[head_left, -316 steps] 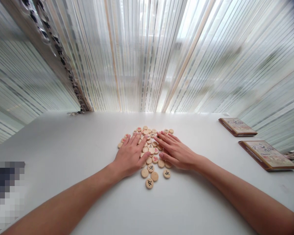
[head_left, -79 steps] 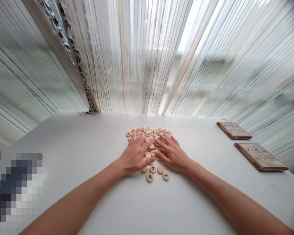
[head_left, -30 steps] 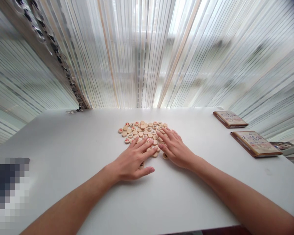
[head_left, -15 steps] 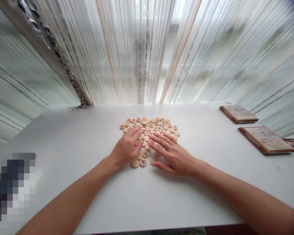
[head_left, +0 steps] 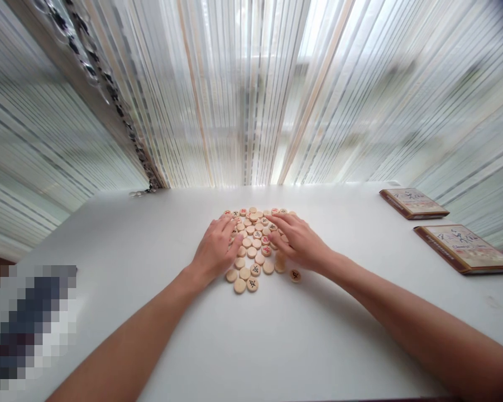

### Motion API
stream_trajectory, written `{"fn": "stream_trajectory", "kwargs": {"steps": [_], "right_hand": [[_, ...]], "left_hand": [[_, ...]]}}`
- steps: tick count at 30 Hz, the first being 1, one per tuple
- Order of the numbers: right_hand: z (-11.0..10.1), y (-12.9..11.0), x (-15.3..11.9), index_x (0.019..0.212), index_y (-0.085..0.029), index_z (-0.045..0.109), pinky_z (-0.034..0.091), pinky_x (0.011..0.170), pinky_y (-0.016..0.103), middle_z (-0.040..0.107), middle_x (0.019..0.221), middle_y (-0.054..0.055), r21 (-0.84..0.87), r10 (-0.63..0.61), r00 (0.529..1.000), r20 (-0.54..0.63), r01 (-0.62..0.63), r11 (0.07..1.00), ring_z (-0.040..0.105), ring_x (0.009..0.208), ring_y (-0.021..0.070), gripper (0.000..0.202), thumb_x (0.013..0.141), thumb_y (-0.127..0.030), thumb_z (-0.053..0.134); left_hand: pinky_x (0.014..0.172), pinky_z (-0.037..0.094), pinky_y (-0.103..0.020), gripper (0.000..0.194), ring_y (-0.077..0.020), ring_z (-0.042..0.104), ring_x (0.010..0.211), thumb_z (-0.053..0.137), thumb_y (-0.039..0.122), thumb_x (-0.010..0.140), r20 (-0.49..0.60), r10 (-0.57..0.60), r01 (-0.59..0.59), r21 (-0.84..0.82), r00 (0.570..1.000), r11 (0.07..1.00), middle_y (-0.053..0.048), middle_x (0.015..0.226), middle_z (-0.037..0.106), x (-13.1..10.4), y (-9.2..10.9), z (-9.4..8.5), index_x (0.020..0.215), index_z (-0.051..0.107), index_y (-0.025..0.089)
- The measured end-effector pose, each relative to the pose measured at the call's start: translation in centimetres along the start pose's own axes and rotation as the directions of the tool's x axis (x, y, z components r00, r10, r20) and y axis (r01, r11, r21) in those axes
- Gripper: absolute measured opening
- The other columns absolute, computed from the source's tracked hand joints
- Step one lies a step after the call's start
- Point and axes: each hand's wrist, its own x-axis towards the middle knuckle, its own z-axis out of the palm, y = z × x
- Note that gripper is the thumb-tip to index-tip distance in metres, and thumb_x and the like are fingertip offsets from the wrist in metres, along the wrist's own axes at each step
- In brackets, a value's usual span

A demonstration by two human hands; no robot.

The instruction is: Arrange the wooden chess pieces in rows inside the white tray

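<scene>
Round wooden pieces, some with red or black characters and others blank, lie in a cluster at the middle of the white table. My left hand rests along the cluster's left edge, fingers spread and partly over the pieces. On the opposite side my right hand has its fingers stretched out over the right-hand pieces, hiding some of them. Neither hand grips a piece. One piece with a black character lies apart, below my right hand.
Two flat boxes with printed lids, a farther one and a nearer one, lie at the right. A striped string curtain hangs behind the table. A pixelated dark patch covers the left edge.
My right hand has moved up along the right side of the pieces, uncovering lower ones. The cluster is narrower between my hands. The view has shifted slightly.
</scene>
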Motion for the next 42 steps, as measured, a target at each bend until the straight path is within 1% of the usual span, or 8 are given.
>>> {"fn": "stream_trajectory", "kwargs": {"steps": [4, 7, 14, 21, 23, 29, 36, 42], "right_hand": [[1.3, 0.3, 4.9, 0.152, -0.022, 0.062, 0.053, 0.107, 0.054, 0.068, 0.146, 0.016, -0.030, -0.075, 0.996, 0.049, 0.076, 0.997, 0.062, 0.132, 0.0351, 0.044, 0.112, -0.033, 0.045], [2.1, 0.2, 6.4, 0.138, -0.021, 0.071, 0.052, 0.105, 0.052, 0.072, 0.139, 0.015, -0.065, -0.122, 0.989, 0.085, 0.128, 0.990, 0.063, 0.127, 0.0341, 0.037, 0.112, -0.029, 0.046], [1.2, -0.3, 3.1, 0.133, -0.017, 0.071, 0.052, 0.103, 0.055, 0.066, 0.140, 0.020, -0.152, -0.086, 0.994, 0.061, 0.095, 0.984, 0.059, 0.126, 0.0370, 0.039, 0.113, -0.031, 0.041], [1.0, -0.4, 0.7, 0.138, -0.016, 0.067, 0.053, 0.100, 0.053, 0.069, 0.126, 0.019, -0.124, -0.117, 0.993, 0.011, 0.118, 0.985, 0.062, 0.117, 0.0355, 0.038, 0.110, -0.030, 0.045], [1.0, -0.3, 0.4, 0.136, -0.016, 0.069, 0.054, 0.100, 0.051, 0.071, 0.123, 0.018, -0.100, -0.127, 0.992, -0.022, 0.124, 0.987, 0.063, 0.115, 0.0344, 0.037, 0.110, -0.029, 0.046], [0.9, -0.6, 0.2, 0.112, -0.019, 0.078, 0.055, 0.098, 0.048, 0.077, 0.114, 0.014, -0.059, -0.196, 0.980, -0.037, 0.193, 0.979, 0.065, 0.108, 0.0316, 0.034, 0.110, -0.028, 0.045], [1.2, 0.2, 0.6, 0.118, -0.017, 0.076, 0.055, 0.102, 0.051, 0.077, 0.121, 0.015, -0.053, -0.157, 0.985, -0.074, 0.153, 0.987, 0.065, 0.113, 0.0334, 0.032, 0.109, -0.028, 0.048], [1.4, 0.2, 0.6, 0.121, -0.015, 0.076, 0.057, 0.103, 0.051, 0.077, 0.124, 0.016, -0.040, -0.180, 0.980, -0.086, 0.177, 0.983, 0.067, 0.113, 0.0338, 0.029, 0.107, -0.027, 0.053]], "left_hand": [[0.130, 0.034, -0.062, 0.050, -0.0369, 0.044, 0.157, 0.042, 0.036, 0.110, 0.003, -0.016, 0.016, 0.019, 1.000, 1.000, -0.019, 0.162, 0.056, 0.0, -0.8, 0.0, 0.149, 0.061, 0.012], [0.131, 0.033, -0.061, 0.050, -0.0364, 0.039, 0.160, 0.042, 0.036, 0.110, 0.019, 0.006, -0.007, 0.028, 1.000, 1.000, -0.017, 0.165, 0.054, -0.1, -0.8, 0.0, 0.152, 0.060, 0.014], [0.131, 0.030, -0.062, 0.051, -0.0386, 0.038, 0.161, 0.044, 0.037, 0.110, 0.025, 0.020, -0.020, 0.017, 0.999, 1.000, -0.021, 0.163, 0.055, -0.2, -0.8, 0.6, 0.148, 0.063, 0.011], [0.131, 0.032, -0.061, 0.049, -0.0383, 0.040, 0.160, 0.045, 0.036, 0.109, 0.003, 0.020, -0.020, 0.015, 1.000, 1.000, -0.020, 0.159, 0.058, -0.4, -0.8, 0.7, 0.147, 0.065, 0.012], [0.131, 0.032, -0.060, 0.049, -0.0385, 0.040, 0.159, 0.045, 0.036, 0.109, 0.005, 0.023, -0.024, 0.019, 1.000, 1.000, -0.021, 0.159, 0.058, -0.4, -0.7, 0.5, 0.147, 0.064, 0.011], [0.132, 0.033, -0.059, 0.047, -0.0380, 0.040, 0.159, 0.046, 0.034, 0.109, 0.020, 0.056, -0.057, 0.019, 0.998, 0.998, -0.021, 0.157, 0.059, -0.3, -0.5, 0.5, 0.144, 0.066, 0.010], [0.131, 0.034, -0.061, 0.047, -0.0394, 0.041, 0.158, 0.046, 0.035, 0.109, 0.019, 0.062, -0.062, 0.003, 0.998, 0.998, -0.019, 0.156, 0.059, -0.3, -0.5, 0.5, 0.145, 0.066, 0.014], [0.131, 0.033, -0.061, 0.047, -0.0396, 0.041, 0.158, 0.046, 0.035, 0.109, 0.022, 0.063, -0.063, 0.007, 0.998, 0.998, -0.019, 0.157, 0.058, -0.3, -0.4, 0.5, 0.146, 0.065, 0.013]]}}
